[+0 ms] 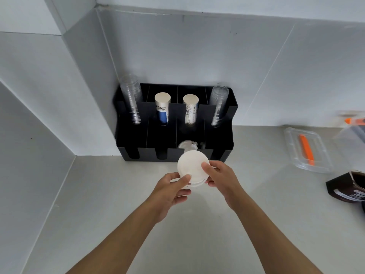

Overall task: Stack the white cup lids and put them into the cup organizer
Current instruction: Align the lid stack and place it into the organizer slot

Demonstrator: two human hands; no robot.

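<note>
A stack of white cup lids (192, 164) is held above the counter, just in front of the black cup organizer (221, 135). My left hand (173, 189) grips the stack's lower left edge, thumb on top. My right hand (219, 177) grips its right edge. The organizer stands against the wall, with two stacks of clear cups (132, 99) and two stacks of paper cups (162, 107) in its back slots. Clear lids (187, 144) lie in a front slot, right behind the white stack.
On the grey counter (98, 204) at the right lie a clear plastic box (308, 151) with an orange tool inside and a dark brown package (349, 186). White tiled walls close in at the left and the back.
</note>
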